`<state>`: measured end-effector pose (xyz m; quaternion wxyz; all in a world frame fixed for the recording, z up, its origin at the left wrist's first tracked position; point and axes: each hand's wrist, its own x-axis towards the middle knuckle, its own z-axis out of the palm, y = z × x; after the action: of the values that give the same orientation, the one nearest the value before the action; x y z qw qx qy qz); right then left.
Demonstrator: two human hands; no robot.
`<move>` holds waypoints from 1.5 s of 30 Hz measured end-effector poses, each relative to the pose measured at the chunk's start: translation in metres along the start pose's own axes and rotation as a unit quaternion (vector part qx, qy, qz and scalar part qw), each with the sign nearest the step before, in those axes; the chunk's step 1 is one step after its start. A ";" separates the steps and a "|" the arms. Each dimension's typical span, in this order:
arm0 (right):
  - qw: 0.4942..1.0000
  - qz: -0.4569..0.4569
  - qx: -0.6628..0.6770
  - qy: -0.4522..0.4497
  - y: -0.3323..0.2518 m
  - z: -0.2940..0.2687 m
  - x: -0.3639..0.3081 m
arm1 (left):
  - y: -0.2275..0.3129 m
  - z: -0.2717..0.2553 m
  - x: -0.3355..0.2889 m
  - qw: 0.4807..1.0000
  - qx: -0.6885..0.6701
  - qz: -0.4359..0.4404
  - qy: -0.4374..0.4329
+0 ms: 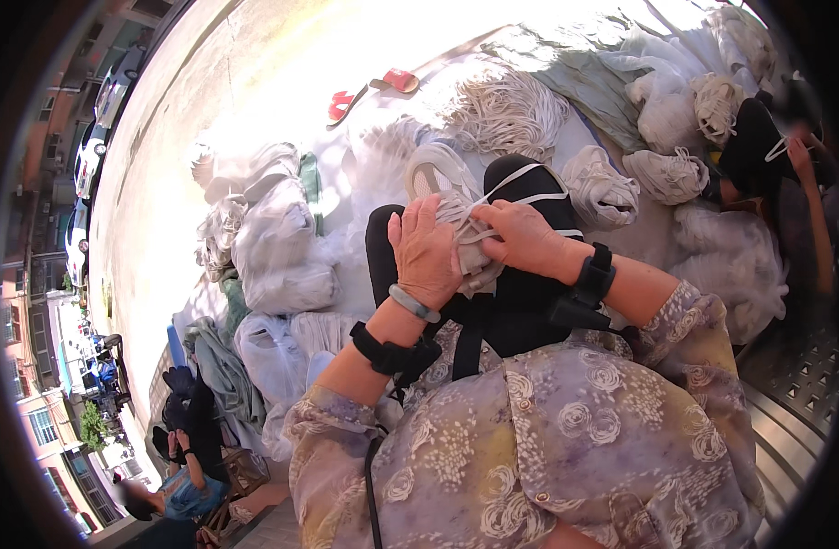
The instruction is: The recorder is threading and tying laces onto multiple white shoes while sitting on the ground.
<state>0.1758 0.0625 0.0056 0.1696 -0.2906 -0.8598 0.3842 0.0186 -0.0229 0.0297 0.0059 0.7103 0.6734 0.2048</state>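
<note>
A pale grey-beige shoe [434, 171] rests on my lap between my knees, its toe pointing away from me. My left hand [426, 252] lies along the shoe's left side with fingers stretched toward the toe, gripping it. Thumb and fingers of my right hand [527, 236] are pinched over the lacing at the shoe's right side. A white shoelace [532, 197] runs from there in a loose loop over my right knee. The fingertips partly hide the eyelets.
Bundles in clear plastic [277, 242] lie to the left. Ahead are a heap of white laces [515, 110] and red sandals [398, 80]. More wrapped bundles [600, 188] sit at the right. One person [195, 480] sits at lower left; another person's arm [808, 197] shows far right.
</note>
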 end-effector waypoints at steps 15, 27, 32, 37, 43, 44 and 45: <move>0.999 -0.028 0.013 0.017 0.011 0.009 -0.003 | -0.127 -0.066 -0.186 0.922 0.195 -0.295 -0.160; 0.994 0.089 0.067 -0.016 0.006 0.006 -0.008 | -0.047 0.005 -0.045 0.999 0.038 0.014 -0.033; 0.991 0.102 0.082 -0.020 0.012 0.004 -0.008 | -0.046 -0.038 -0.060 0.991 0.054 0.070 -0.097; 0.988 0.110 0.103 -0.038 0.009 -0.003 -0.006 | -0.063 -0.082 -0.100 0.989 0.102 0.008 -0.103; 0.993 -0.093 -0.068 -0.035 0.012 -0.034 -0.013 | -0.060 -0.095 -0.109 0.988 0.125 -0.035 -0.085; 0.987 -0.090 -0.117 -0.060 0.008 -0.043 -0.013 | -0.063 -0.096 -0.110 0.987 0.142 -0.032 -0.064; 0.979 -0.086 -0.166 -0.084 0.008 -0.050 -0.014 | -0.067 -0.096 -0.112 0.987 0.142 -0.035 -0.066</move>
<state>0.2150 0.0862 0.0310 0.0783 -0.2059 -0.9447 0.2431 -0.0749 -0.1502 0.0670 -0.0431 0.6916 0.7185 0.0599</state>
